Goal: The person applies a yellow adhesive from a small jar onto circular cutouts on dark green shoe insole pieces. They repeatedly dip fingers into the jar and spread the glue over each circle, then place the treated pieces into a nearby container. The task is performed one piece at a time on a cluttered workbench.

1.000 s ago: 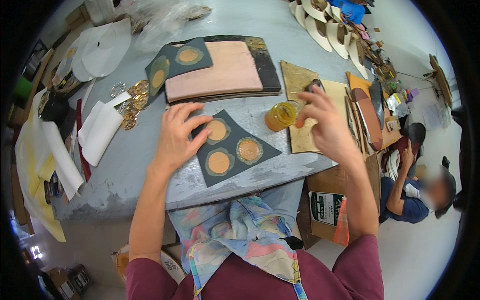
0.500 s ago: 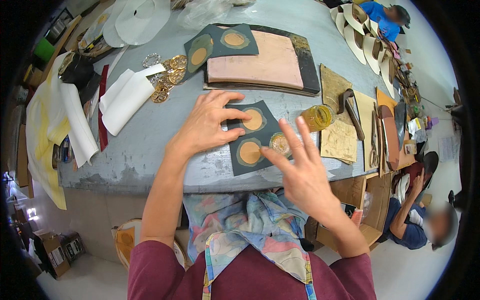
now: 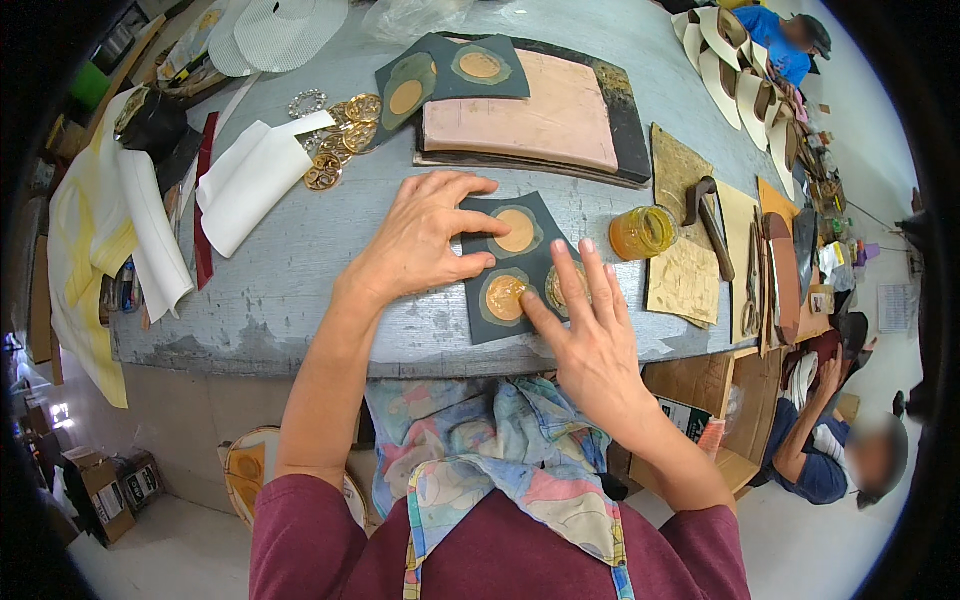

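Observation:
A dark green sheet [image 3: 535, 263] lies near the table's front edge, bearing tan round discs ringed by paler stains. My left hand [image 3: 422, 232] rests at its left side, fingers spread, with the index fingertip at the upper disc [image 3: 517, 232] and the thumb on the sheet's left edge. My right hand [image 3: 600, 350] has its fingers stretched out. Its index fingertip touches the lower left disc [image 3: 503, 298], which looks glossy and wet. Behind those fingers a third glossy disc [image 3: 554, 290] is partly hidden. To the right stands an open glass jar [image 3: 640, 234] of amber stuff.
Beyond the sheet lies a pink slab [image 3: 515, 120] on a dark board, with similar green pieces [image 3: 488, 88] overlapping it. Gold rings [image 3: 345, 130] and white rolled material [image 3: 250, 190] are at left. A curved dark tool [image 3: 710, 225] and brown sheets lie right. Two people sit at right.
The lower left disc has turned from matte to glossy. My right fingers have come closer together and lower over the sheet. My left hand keeps its place on the sheet.

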Demonstrator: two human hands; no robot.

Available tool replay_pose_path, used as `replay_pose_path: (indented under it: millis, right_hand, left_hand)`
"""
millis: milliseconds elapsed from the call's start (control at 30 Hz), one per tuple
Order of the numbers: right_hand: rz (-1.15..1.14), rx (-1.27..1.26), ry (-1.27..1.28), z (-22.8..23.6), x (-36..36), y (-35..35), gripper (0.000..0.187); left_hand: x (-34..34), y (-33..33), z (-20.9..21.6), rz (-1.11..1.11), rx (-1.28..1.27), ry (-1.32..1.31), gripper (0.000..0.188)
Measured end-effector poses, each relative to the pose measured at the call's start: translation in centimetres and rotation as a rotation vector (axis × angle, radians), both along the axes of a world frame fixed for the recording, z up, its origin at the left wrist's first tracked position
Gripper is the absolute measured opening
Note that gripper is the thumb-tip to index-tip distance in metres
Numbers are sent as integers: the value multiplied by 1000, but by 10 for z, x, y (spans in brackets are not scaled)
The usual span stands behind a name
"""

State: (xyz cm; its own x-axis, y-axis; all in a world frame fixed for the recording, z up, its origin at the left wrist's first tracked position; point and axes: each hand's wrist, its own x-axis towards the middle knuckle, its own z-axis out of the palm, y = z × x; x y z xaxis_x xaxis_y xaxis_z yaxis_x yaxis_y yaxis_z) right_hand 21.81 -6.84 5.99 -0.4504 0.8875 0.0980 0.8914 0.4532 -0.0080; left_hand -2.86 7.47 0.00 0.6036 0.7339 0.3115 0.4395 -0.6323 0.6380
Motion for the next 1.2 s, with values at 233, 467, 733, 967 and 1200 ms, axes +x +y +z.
replay_pose_path:
  millis: [233,467,733,967,1200]
  right_hand:
    - [81,45,-3,-11,-11,9,46]
    - [35,42,-63,-6,-6,15,57]
    - [87,-7,59,-6,2,-3,45]
    - [57,128,38,-20,-7,17,44]
    - [66,-94,234,13,13,-4,38]
  left_hand:
    - [1,2,0,-5,0,10,43]
    - [1,3,-3,-5,14,-17,38]
    - [-1,5,-2,-27,8,28,47]
    - [0,2,0,-16,-4,34,45]
    - [1,3,4,-24,-17,38,45]
